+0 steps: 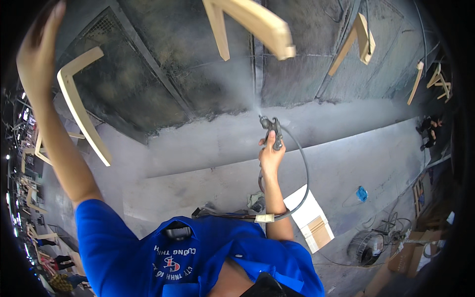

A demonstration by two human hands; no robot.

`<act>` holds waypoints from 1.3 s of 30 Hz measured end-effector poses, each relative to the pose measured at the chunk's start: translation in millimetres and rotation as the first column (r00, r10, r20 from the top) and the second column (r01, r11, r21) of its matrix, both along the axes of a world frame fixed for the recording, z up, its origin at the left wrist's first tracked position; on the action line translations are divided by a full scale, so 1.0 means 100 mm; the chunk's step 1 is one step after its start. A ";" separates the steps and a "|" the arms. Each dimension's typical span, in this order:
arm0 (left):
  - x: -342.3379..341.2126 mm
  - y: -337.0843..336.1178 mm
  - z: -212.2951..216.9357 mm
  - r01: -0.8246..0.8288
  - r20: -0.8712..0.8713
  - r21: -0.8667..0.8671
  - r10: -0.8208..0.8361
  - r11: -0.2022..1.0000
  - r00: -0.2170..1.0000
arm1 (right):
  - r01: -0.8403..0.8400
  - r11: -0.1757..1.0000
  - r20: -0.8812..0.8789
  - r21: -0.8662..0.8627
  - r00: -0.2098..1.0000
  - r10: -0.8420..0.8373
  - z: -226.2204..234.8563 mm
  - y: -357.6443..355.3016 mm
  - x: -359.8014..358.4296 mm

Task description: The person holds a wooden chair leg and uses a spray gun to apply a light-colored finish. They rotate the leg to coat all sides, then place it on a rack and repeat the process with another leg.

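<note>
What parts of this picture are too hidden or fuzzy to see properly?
- Left hand, head view: the fingers run into the dark rim, so what they touch is hidden.
- Spray gun: the right hand covers its grip.
- Top wooden piece: cut off by the upper edge.
- Things on the floor at the far right: too small and dark.

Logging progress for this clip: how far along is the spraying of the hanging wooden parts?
Done: cannot tell, no part shows an obvious coat. In hand: the right hand holds the spray gun, mist rising toward the nearest wooden part; the left hand is raised beside another L-shaped part. Left: parts hanging farther right.
</note>
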State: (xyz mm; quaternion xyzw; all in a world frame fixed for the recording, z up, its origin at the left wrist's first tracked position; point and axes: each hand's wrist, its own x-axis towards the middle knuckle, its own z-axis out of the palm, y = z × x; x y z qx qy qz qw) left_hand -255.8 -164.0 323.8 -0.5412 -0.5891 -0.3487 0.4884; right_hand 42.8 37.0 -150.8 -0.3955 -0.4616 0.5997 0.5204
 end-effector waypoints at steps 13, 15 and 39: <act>-2.13 -1.79 -3.05 -0.129 0.843 0.019 0.053 0.991 0.535 | -0.092 0.930 0.023 0.355 0.996 0.090 0.65 -1.88 -1.10; -2.07 -1.94 -2.82 0.126 0.897 0.180 -0.216 0.976 0.386 | -0.118 0.833 0.050 0.541 0.993 0.108 0.96 -2.12 -1.37; -3.01 -2.45 -2.73 0.183 0.588 -0.161 -0.055 0.970 0.807 | -0.695 0.445 0.440 0.565 0.710 0.551 3.78 -2.35 -1.35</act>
